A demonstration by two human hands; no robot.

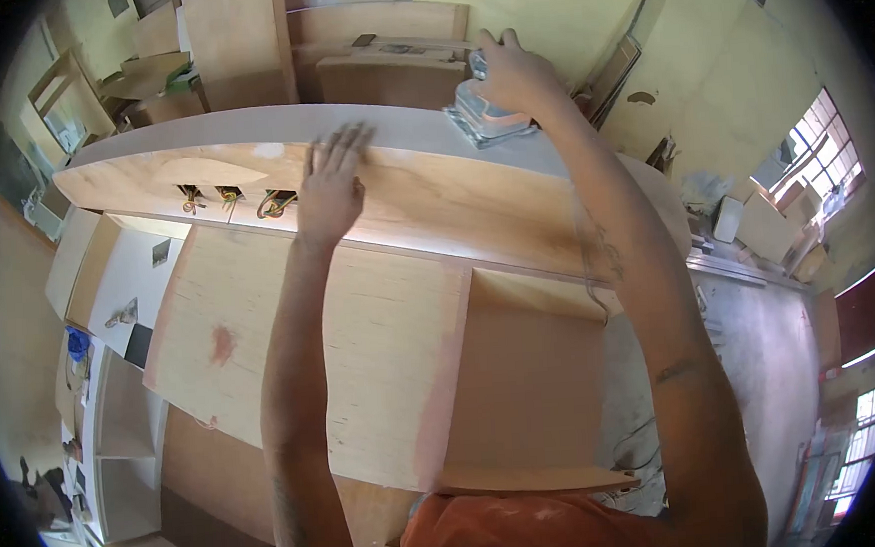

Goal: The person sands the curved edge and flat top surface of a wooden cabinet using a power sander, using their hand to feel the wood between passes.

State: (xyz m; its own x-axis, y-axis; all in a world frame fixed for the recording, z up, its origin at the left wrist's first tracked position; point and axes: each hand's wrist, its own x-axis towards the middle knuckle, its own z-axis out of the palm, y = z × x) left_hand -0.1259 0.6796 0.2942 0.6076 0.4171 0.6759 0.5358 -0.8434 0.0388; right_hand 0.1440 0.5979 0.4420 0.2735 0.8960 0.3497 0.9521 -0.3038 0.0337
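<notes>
A curved wooden counter has a grey top surface (388, 123) and a bare plywood front panel (433, 199). My right hand (524, 76) is closed around the handle of a grey-blue power sander (488, 118), whose flat pad rests on the grey top. My left hand (328, 185) lies open at the top edge of the plywood, with its fingertips reaching onto the grey surface and a little blurred. Left of it, bundles of coloured wires (275, 203) poke out of cutouts in the panel.
Below the front panel is a pale plywood sheet (373, 358) with pinkish smears, beside an open compartment (524, 378). A thin cord (591, 289) hangs near my right forearm. Boards and boxes (385, 76) stand behind the counter. White shelving (126, 423) is at left.
</notes>
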